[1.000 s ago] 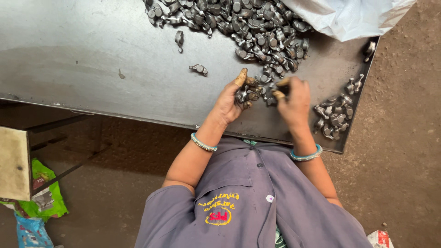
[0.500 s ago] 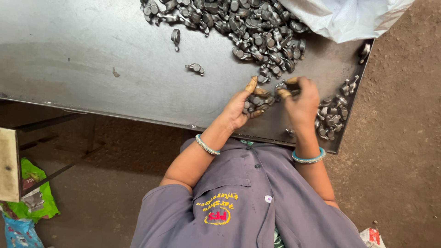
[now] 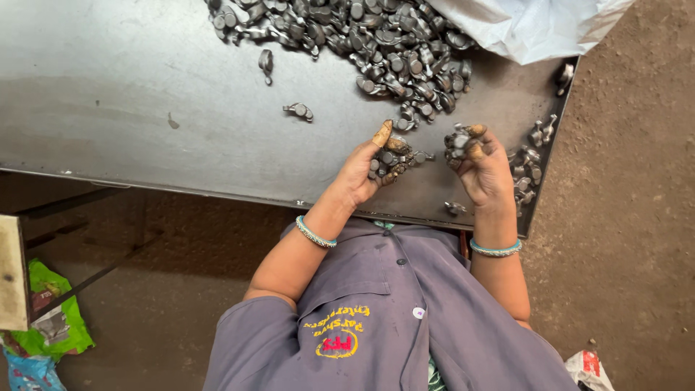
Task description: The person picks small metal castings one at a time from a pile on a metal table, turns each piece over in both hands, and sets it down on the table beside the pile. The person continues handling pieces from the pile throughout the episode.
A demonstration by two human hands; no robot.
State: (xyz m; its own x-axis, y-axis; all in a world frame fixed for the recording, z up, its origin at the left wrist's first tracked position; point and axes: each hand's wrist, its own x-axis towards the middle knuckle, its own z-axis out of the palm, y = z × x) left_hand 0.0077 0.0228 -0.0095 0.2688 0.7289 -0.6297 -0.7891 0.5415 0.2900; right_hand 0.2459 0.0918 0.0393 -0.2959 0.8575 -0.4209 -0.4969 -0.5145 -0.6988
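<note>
Now apart: left hand [image 3: 365, 170] cupping small metal parts [image 3: 391, 158], right hand [image 3: 481, 166] closed on handful [image 3: 457, 141], lifted off counter [image 3: 145, 108].

left hand [image 3: 365, 170] and right hand [image 3: 481, 166] drawn apart, parts [image 3: 394, 156] now cupped in both
</note>
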